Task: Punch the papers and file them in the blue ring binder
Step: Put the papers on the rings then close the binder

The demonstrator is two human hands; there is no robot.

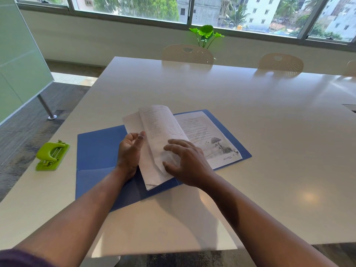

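Lying open and flat on the white tabletop (250, 116): blue ring binder (96, 151), covers spreading left and right. Resting on its right half, printed papers (202, 132), upper sheets curling up and leftward. Sitting just left of the binder, apart, green hole punch (52, 155).
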